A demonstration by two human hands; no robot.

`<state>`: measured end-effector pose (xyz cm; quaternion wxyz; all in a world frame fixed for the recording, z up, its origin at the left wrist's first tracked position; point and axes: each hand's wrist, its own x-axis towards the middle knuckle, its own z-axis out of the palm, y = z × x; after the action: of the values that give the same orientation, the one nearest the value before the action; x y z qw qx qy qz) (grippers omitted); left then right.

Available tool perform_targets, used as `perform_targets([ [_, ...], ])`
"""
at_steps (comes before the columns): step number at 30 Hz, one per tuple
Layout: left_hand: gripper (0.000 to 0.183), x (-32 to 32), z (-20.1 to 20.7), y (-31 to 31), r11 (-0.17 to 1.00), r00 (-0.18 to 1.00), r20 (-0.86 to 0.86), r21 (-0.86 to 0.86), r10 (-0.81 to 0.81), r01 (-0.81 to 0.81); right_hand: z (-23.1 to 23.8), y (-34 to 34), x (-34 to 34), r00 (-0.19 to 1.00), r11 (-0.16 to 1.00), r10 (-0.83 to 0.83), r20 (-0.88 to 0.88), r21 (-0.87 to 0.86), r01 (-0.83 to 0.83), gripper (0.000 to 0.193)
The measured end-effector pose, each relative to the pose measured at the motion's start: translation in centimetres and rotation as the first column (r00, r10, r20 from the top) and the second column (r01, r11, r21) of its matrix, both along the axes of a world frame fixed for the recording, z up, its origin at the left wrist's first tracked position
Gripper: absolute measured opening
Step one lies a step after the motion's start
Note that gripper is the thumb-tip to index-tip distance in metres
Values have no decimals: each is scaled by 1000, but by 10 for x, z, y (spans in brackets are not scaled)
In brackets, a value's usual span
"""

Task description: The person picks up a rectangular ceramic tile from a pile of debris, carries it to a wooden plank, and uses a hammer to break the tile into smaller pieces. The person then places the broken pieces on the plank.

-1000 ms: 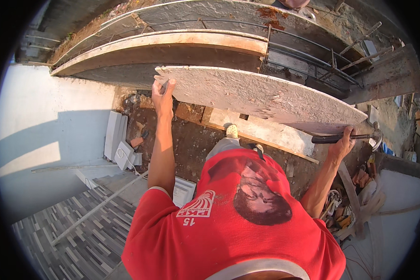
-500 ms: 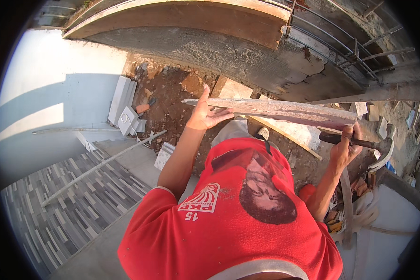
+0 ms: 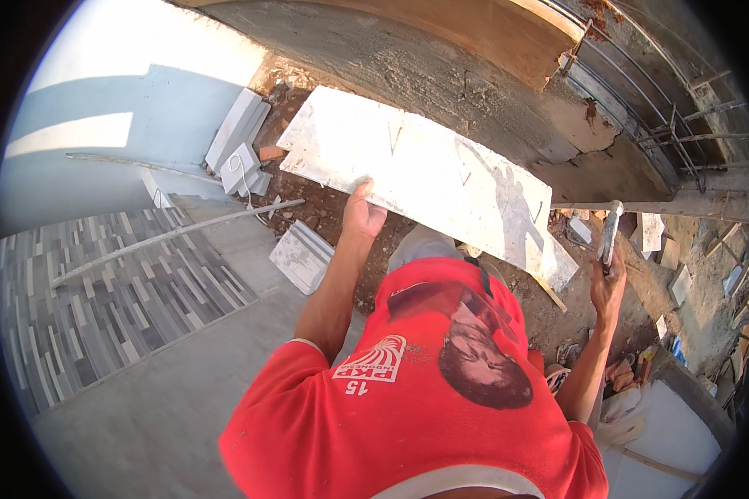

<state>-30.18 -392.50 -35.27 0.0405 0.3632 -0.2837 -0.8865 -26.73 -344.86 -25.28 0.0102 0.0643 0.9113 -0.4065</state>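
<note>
The person's left hand (image 3: 364, 214) pinches the near edge of a long, whitish, flat board (image 3: 416, 166) before the torso; the right hand (image 3: 609, 289), just beside the board's right end, is wrapped around a grey metal-headed hammer (image 3: 612, 229).

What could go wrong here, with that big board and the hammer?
Only the left hand seems to support the white board, at its near edge, so it might tip or slip. With the right hand holding the hammer, catching it could be awkward. The dark marks on its face may be nails, which could scratch.
</note>
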Motion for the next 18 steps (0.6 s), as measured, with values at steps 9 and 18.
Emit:
perform_targets([
  [9, 46, 14, 45, 20, 943, 877, -386, -277, -287, 186, -3, -219, -121, 848, 862, 405, -342, -165, -479, 36],
  [18, 58, 25, 79, 30, 704, 958, -76, -695, -275, 147, 3, -240, -131, 766, 742, 631, -119, -194, -642, 25],
])
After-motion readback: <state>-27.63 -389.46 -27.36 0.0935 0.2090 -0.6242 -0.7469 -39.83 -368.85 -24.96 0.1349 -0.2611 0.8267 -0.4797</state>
